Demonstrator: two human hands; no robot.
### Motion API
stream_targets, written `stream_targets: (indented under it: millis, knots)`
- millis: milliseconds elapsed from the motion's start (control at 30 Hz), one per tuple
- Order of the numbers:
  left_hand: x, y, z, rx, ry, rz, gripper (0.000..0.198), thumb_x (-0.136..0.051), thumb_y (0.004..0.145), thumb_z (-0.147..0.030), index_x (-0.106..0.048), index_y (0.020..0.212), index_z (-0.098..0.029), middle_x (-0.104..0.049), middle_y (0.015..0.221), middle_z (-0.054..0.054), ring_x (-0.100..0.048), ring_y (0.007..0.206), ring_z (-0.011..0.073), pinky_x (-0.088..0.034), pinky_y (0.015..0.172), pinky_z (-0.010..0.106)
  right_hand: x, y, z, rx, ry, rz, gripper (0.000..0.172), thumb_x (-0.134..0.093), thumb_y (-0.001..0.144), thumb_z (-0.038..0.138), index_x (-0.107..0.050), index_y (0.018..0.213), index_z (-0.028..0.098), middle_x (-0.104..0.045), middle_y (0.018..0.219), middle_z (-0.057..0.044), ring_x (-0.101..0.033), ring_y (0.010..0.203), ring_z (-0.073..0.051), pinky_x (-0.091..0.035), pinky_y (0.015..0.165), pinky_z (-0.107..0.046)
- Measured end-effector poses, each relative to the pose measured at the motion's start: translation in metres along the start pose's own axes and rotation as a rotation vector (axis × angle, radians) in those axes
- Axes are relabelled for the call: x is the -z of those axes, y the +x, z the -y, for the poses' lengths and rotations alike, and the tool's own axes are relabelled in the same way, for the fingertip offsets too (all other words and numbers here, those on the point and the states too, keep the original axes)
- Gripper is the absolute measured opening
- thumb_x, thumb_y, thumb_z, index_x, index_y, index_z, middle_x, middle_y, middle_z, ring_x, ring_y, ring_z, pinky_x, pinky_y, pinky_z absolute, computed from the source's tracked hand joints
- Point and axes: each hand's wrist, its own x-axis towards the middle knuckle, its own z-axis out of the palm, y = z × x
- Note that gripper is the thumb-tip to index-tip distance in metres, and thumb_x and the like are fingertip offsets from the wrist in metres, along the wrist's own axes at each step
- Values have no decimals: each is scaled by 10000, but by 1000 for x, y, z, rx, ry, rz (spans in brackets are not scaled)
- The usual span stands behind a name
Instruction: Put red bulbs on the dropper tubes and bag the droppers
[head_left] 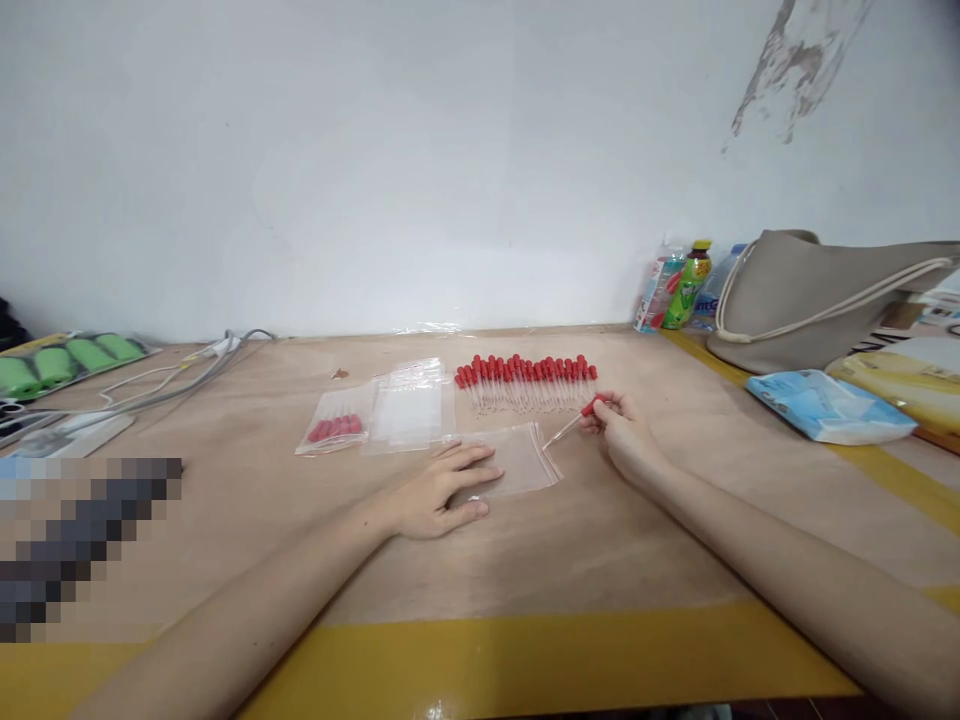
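My left hand [442,490] lies flat with fingers spread on a clear zip bag [514,465], whose red-striped mouth faces right. Pinched in my right hand [622,435] is a dropper [568,429] with a red rubber bulb and a thin clear tube. Its tip points left and reaches the bag's mouth; whether it is inside I cannot tell. Behind the bag lies a row of several such red-bulbed droppers [529,372], tubes toward me. Left of them sit stacked zip bags [409,405] and a bag holding several droppers [332,425].
Cables [180,378] and a pack of green rolls [71,362] lie at the left. Drink bottles [688,285] stand by the wall at the right, near a grey bag [810,300] and a blue-white tissue pack [831,405]. Yellow tape [525,655] runs along the table's front edge.
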Motion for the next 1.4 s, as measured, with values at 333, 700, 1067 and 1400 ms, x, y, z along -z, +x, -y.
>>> stream_targets:
  millis: [333,700,1067,1400]
  knots:
    - [-1,0,1,-6,2,-2,494,-410,866,-433,-341,1327,-272,-280,1418,57,-248,1302,235,-181,1074,455,5,-11,6,-51,-207,467,331,-666,625,403,-478,798,193,-587,715,8,-559,632,-116,-434,616,-266]
    - [3,2,-2,-41,25,35,498,-384,883,-404,-264,1355,-303,-211,1444,30,-200,1321,225,-162,1076,460,0,-15,12,284,-544,851,252,-654,672,386,-527,732,177,-543,692,6,-416,549,-83,-302,497,-220]
    - [4,1,-2,79,-189,-96,465,-348,908,-363,-276,1354,-254,-387,1360,50,-383,1227,199,-326,1018,384,3,-6,3,70,-368,959,294,-699,639,384,-535,729,157,-570,683,4,-518,611,-92,-413,575,-232]
    - [-2,4,1,4,-175,-172,384,-460,861,-321,-483,1226,-201,-489,1275,79,-449,1176,191,-369,994,376,9,-5,16,318,-614,1120,242,-595,741,415,-692,768,195,-553,885,-38,-534,806,-131,-432,742,-277]
